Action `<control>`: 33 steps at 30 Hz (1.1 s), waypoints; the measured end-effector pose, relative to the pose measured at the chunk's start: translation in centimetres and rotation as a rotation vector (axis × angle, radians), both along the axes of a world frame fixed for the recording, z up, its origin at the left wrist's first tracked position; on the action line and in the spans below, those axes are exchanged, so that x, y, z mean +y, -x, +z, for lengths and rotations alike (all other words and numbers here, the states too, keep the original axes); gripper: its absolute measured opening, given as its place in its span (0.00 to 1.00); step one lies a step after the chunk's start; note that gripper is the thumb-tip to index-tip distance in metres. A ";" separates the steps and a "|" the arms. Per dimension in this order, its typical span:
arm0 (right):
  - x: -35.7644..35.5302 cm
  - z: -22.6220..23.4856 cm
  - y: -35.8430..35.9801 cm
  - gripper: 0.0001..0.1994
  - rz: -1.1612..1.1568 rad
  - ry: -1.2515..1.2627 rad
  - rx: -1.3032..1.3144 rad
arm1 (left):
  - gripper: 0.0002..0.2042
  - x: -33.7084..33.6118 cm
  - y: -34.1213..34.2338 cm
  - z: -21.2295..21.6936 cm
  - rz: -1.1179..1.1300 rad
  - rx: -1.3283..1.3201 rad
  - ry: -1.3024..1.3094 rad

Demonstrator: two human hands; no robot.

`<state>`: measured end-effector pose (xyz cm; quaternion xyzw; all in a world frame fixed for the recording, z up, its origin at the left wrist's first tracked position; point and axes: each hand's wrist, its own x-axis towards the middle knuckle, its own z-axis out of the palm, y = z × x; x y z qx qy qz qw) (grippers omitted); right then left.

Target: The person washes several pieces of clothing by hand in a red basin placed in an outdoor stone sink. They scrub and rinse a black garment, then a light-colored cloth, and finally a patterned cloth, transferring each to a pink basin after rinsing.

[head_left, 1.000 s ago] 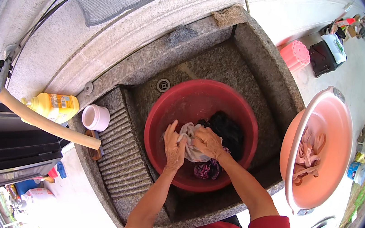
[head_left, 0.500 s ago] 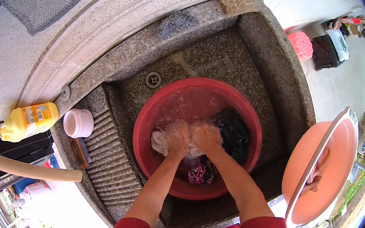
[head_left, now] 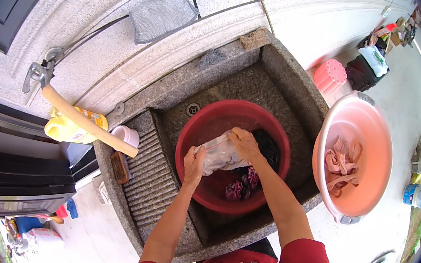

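A wet white cloth [head_left: 219, 154] is stretched between my two hands over a red basin [head_left: 180, 172]. My left hand [head_left: 194, 164] grips its left end, and my right hand [head_left: 243, 144] is closed on its upper right edge. What kind of garment it is, I cannot tell. In the basin below lie a black cloth [head_left: 267, 148] and a pink-and-black patterned cloth [head_left: 239, 186], both partly hidden by the white cloth and my right arm. Water fills part of the basin.
The basin sits in a stone sink [head_left: 300, 84] with a ribbed washboard [head_left: 150, 171] at left. Around that side are a scrubbing brush [head_left: 120, 168], a white tub [head_left: 127, 135], a yellow bottle [head_left: 63, 128] and a tap hose [head_left: 91, 121]. A pink basin [head_left: 379, 152] holding pink cloth stands right.
Both hands have come up from the water, and the white cloth, bunched under them before, is now spread between them. The view has shifted, showing the tap at left.
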<state>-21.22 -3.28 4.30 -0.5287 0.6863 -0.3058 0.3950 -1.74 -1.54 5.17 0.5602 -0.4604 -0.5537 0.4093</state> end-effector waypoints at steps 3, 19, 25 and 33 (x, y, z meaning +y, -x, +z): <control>-0.8 8.8 1.2 0.12 0.061 0.304 -0.161 | 0.09 -1.3 0.8 7.5 -0.018 0.238 0.047; 2.7 28.1 -0.5 0.11 0.300 0.976 0.051 | 0.10 -1.4 3.8 21.8 -0.177 -0.433 0.696; 6.8 8.6 1.4 0.17 0.067 0.229 0.089 | 0.19 0.5 1.7 -3.4 -0.248 -0.512 -0.141; 7.1 2.6 0.6 0.27 0.109 -0.060 0.138 | 0.14 0.1 1.2 20.4 -0.112 0.203 0.042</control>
